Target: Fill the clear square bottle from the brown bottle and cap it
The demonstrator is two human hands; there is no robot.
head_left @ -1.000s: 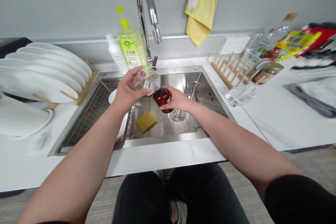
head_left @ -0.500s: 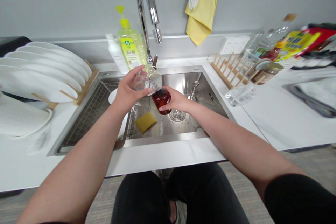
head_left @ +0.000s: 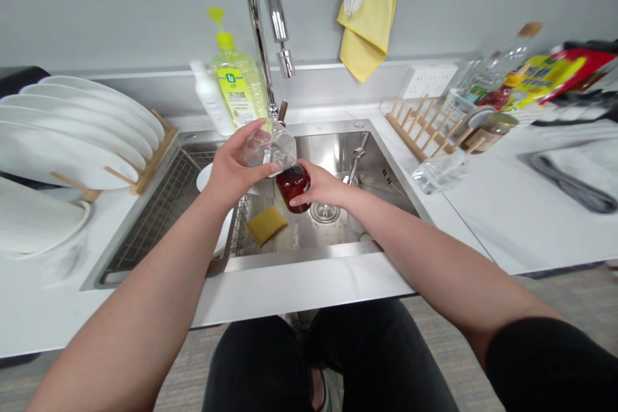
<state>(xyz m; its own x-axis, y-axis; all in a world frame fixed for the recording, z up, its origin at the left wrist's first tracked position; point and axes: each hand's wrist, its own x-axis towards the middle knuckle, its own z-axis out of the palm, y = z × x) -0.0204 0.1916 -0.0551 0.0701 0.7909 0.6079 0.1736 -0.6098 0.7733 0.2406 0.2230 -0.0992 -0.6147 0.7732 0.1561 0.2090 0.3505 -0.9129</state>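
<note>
Tilted over the sink [head_left: 333, 248], a clear faceted bottle [head_left: 271, 147] is gripped by my left hand [head_left: 232, 166], the fingers wrapped round its far side. Its lower right end meets the top of a dark red-brown glass jar [head_left: 293, 190]. My right hand [head_left: 322, 184] is closed round this jar from the right, thumb in front. Whether liquid passes between the two cannot be made out. Below them a yellow sponge or folded cloth [head_left: 266, 225] lies on the sink floor, left of the drain [head_left: 325, 212].
A chrome faucet [head_left: 264, 19] rises behind my hands, beside a dish soap bottle [head_left: 239, 87] and a white bottle [head_left: 211, 98]. A wire basket [head_left: 154, 206] fills the sink's left side. White plates [head_left: 82, 129] stand in a rack at left; a wooden rack [head_left: 420, 125] and another clear bottle [head_left: 440, 173] are at right.
The whole view has shifted slightly, so things appear a little further left. Both hands keep the same hold on the clear bottle and the jar.
</note>
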